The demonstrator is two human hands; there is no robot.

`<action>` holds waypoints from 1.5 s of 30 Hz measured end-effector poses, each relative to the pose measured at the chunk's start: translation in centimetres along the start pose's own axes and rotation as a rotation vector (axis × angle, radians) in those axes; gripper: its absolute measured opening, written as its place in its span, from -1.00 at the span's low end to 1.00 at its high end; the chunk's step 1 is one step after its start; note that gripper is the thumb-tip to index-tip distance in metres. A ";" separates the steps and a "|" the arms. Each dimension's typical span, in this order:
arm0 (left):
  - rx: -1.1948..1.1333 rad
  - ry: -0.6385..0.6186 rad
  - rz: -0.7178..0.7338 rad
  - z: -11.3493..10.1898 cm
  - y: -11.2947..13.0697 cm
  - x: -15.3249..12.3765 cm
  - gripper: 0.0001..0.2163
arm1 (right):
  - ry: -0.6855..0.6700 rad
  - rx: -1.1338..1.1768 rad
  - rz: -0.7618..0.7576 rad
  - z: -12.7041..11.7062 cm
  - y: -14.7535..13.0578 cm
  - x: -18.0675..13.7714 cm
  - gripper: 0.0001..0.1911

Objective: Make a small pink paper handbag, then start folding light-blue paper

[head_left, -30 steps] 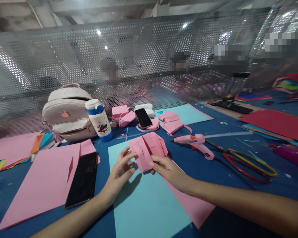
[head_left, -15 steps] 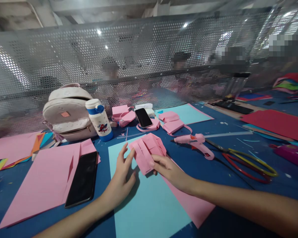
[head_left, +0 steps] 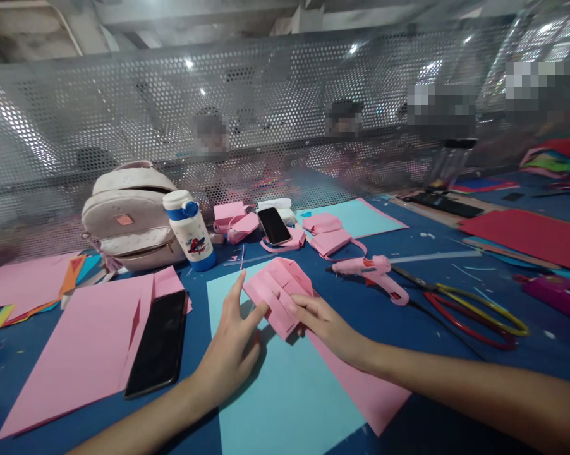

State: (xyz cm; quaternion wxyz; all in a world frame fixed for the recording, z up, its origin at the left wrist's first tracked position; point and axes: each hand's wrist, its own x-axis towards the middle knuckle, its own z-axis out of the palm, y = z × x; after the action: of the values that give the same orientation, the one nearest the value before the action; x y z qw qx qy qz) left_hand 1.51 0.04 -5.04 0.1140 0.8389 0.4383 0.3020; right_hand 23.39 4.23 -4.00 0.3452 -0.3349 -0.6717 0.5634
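A small folded pink paper piece (head_left: 278, 287), with a strip across its front, is tilted above a light blue paper sheet (head_left: 275, 392). My right hand (head_left: 330, 332) pinches its lower right side, thumb in front and the other fingers partly hidden behind. At its left edge, my left hand (head_left: 235, 335) has its fingers apart, with one fingertip resting on the paper's front. A pink sheet (head_left: 361, 385) sticks out from under the blue one. To the right lie a pink glue gun (head_left: 373, 272) and scissors (head_left: 479, 313) with red and yellow handles.
Left of the blue sheet are a black phone (head_left: 159, 344) and pink sheets (head_left: 86, 341). Behind stand a white backpack (head_left: 128, 221) and a bottle (head_left: 190, 230). Small pink paper bags (head_left: 330, 234) and another phone (head_left: 274, 225) lie before a perforated metal screen (head_left: 275, 126).
My left hand has moved up and right, bringing a fingertip onto the paper's front. The folded piece has turned and shifted slightly, while my right hand keeps its pinch.
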 end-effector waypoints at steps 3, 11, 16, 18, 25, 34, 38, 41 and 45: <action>-0.006 0.000 0.014 0.0 0.1 0.1 -0.40 | 0.011 0.040 -0.004 0.0 0.2 0.0 -0.52; -0.010 0.000 0.035 0.1 0.0 -0.1 -0.35 | 0.031 0.061 0.004 -0.1 0.5 0.1 -0.51; -0.024 0.031 0.052 0.4 -0.3 -0.1 -0.31 | 0.047 0.075 0.000 -0.1 0.4 0.2 -0.50; -0.032 0.042 0.052 0.5 -0.5 -0.1 -0.30 | 0.048 0.080 0.000 -0.1 0.4 0.2 -0.50; -0.099 0.091 0.012 0.6 -0.9 -0.1 -0.31 | 0.052 0.040 -0.005 -0.1 0.4 0.1 -0.47; -0.184 0.133 -0.038 0.9 -1.3 -0.3 -0.34 | 0.040 0.036 -0.023 -0.1 0.3 0.1 -0.50; -0.200 0.133 -0.036 1.0 -1.3 -0.3 -0.35 | 0.038 0.036 -0.022 -0.1 0.3 0.1 -0.49; -0.196 0.122 -0.038 0.9 -1.2 -0.2 -0.34 | 0.031 0.042 -0.013 -0.1 0.3 0.1 -0.49; -0.160 0.104 0.007 0.6 -1.0 -0.2 -0.35 | 0.038 0.043 -0.006 -0.1 0.4 0.1 -0.49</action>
State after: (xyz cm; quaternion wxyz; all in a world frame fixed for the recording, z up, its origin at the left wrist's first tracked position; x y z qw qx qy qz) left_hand 1.13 0.55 -6.08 0.1568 0.8117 0.4150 0.3798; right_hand 23.48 4.40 -4.38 0.3667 -0.3362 -0.6535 0.5704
